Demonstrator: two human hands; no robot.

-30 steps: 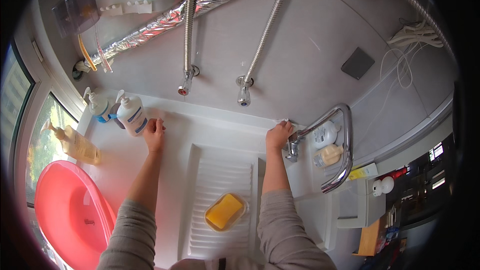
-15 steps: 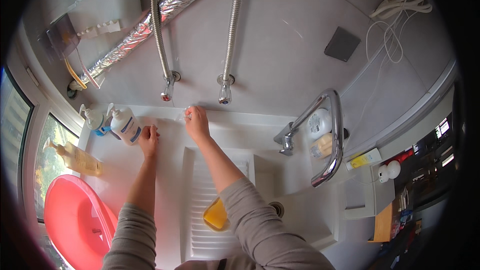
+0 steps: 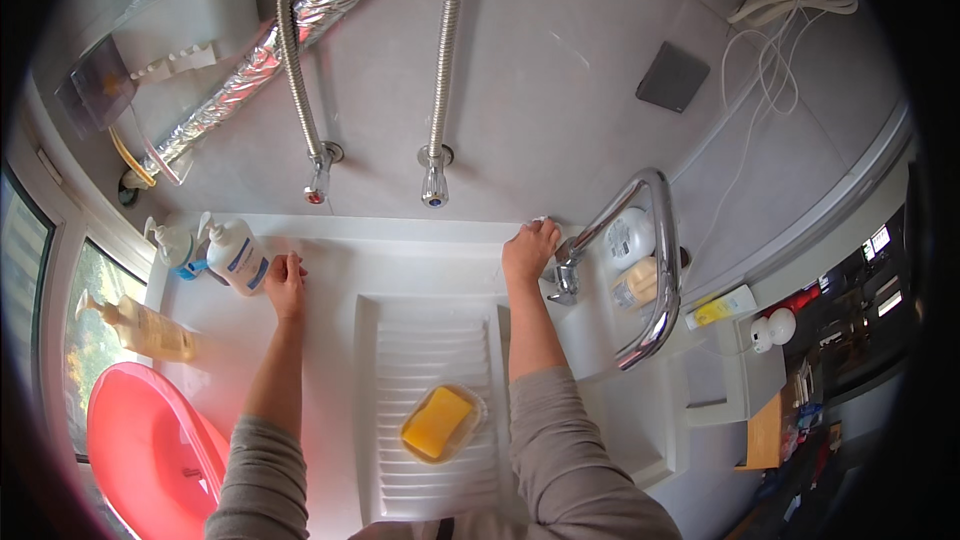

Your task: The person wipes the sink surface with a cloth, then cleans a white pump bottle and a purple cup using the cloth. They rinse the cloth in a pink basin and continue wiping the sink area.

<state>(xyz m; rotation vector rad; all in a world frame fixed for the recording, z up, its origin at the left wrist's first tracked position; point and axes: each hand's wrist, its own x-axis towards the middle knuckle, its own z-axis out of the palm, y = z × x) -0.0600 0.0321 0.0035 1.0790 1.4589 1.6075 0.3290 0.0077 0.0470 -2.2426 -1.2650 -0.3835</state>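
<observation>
Right hand [image 3: 530, 252]: fingers bent down and closed over a small crumpled white wad [image 3: 541, 221], most of it hidden beneath them; placed at the rear ledge [image 3: 420, 231], against the wall and just beside the base of the chrome faucet [image 3: 566, 272]. Left hand [image 3: 285, 285]: fingers loosely curled, just beside a white pump bottle [image 3: 236, 258]; whether it touches the bottle or has hold of anything cannot be told. Progress: the wad is at the faucet end of the ledge, in the hand and not put down; the ledge between the two hands shows pale and bare, but how much of it is done or left cannot be judged from its surface. Orange-yellow sponge [image 3: 437, 421], one, unheld, in a clear shallow dish [image 3: 478, 410] on the ribbed white washboard [image 3: 398, 488]. Pink basin [image 3: 122, 430], tilted, at the left of the bench [image 3: 325, 370]. Amber pump bottle [image 3: 155, 330], above the basin. Second white pump bottle [image 3: 174, 244], in the rear left corner. White bottle [image 3: 630, 238] and cream bottle [image 3: 637, 285], beyond the faucet. Labels: blue patch with small lettering on the white pump bottle; dark mark inside the basin; print on the white bottle; all too small to read. Yellow-and-white pack [image 3: 722, 308], farther right, its print likewise unreadable.
</observation>
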